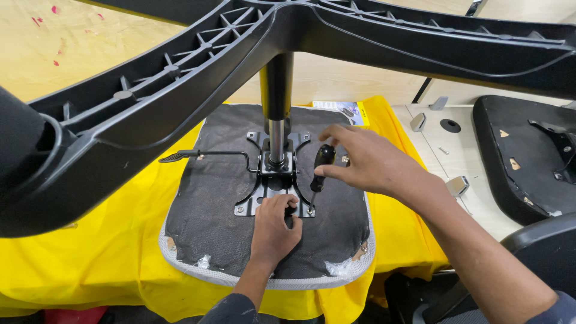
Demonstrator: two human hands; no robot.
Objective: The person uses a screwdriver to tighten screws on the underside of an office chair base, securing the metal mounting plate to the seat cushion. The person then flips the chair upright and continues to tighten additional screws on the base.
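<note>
Upright, a black-handled screwdriver [320,171] (light, stiff) is pinched at its handle by the right hand [366,159], tip on the metal seat plate [273,189]; just beside it, the left hand [273,228] is curled, apparently steadying the plate.

Black-handled screwdriver [319,174] — tilted, tip on metal seat plate [273,191].

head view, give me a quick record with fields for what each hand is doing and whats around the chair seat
surface: yellow cloth under an upturned office chair seat
mechanism: black metal tilt plate with gas cylinder standing upright
base: black star base on top of the cylinder
right hand: holds a black-handled screwdriver, tip at the plate's corner
left hand: rests at the plate's near edge
lever: black handle left of the plate
nearby: second seat pan, right
</note>
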